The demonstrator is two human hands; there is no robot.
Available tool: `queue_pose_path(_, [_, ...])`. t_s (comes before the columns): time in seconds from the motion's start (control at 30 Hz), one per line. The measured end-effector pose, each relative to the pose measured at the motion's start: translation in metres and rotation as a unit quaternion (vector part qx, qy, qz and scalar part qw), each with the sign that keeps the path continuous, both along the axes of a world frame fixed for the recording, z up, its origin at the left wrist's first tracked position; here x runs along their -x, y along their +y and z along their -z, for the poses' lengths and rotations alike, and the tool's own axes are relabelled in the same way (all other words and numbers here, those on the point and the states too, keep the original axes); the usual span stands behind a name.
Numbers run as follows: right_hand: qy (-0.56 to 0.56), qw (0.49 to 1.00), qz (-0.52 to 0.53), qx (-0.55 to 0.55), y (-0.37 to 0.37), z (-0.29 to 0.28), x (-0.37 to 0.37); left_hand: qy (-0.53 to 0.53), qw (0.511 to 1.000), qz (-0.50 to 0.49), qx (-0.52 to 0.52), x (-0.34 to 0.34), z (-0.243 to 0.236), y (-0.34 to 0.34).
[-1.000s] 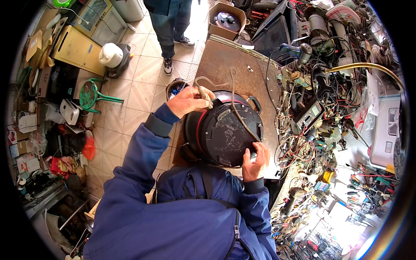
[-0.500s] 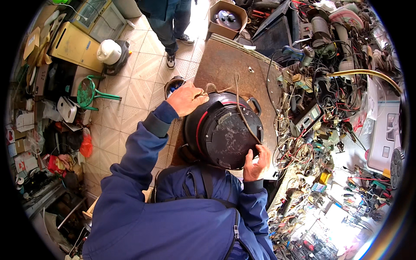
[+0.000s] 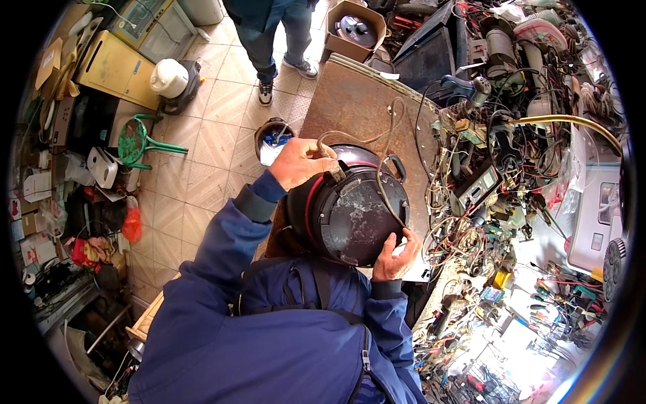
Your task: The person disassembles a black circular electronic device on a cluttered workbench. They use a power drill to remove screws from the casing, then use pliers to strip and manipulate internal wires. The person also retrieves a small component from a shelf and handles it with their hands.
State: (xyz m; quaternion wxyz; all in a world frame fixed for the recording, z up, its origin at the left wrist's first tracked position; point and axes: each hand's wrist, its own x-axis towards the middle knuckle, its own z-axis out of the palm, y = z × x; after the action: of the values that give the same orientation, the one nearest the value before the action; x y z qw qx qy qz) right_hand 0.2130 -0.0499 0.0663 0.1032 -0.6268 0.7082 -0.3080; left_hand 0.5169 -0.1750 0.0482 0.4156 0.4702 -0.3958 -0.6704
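A black round electric pot (image 3: 360, 219) with a red band is tipped on its side, its scuffed base turned up toward me. A grey-brown power cord (image 3: 381, 176) loops over the pot and crosses the base. My left hand (image 3: 301, 161) pinches the cord near the base's upper left rim, where a plug-like end (image 3: 334, 175) shows below the fingers. At the base's lower right edge, my right hand (image 3: 396, 257) grips the pot with thumb and fingers bent. The cord runs down to its fingertips, and whether they also hold it is unclear.
The pot rests on a rusty brown tabletop (image 3: 343, 94). Tangled wires and parts (image 3: 464, 236) crowd the right side, with a multimeter (image 3: 486, 180) among them. A small bin (image 3: 259, 138) stands left, near a green stool (image 3: 134, 141). Another person (image 3: 269, 34) stands beyond.
My left hand has moved right and nearer to me, down to the base's rim, with the cord. The cord's loop has swung right. The other person's one foot has shifted right.
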Motion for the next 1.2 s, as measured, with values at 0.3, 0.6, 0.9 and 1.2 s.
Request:
queue_pose_path(0.3, [-0.065,0.995,0.072,-0.003,-0.001,0.021,-0.004,0.025,0.998,-0.043,-0.035,0.015,0.018,0.007])
queue_pose_path(0.6, [-0.059,0.995,0.080,-0.030,-0.006,0.039,-0.001,0.012,0.999,-0.012,-0.051,0.014,0.026,0.004])
queue_pose_path(0.9, [-0.075,0.994,0.072,-0.044,-0.010,0.029,-0.006,0.012,0.998,-0.050,-0.044,0.025,0.018,0.012])
queue_pose_path(1.2, [-0.422,0.895,0.139,-0.042,0.023,0.046,0.088,-0.056,0.968,-0.231,-0.080,0.018,0.025,0.056])
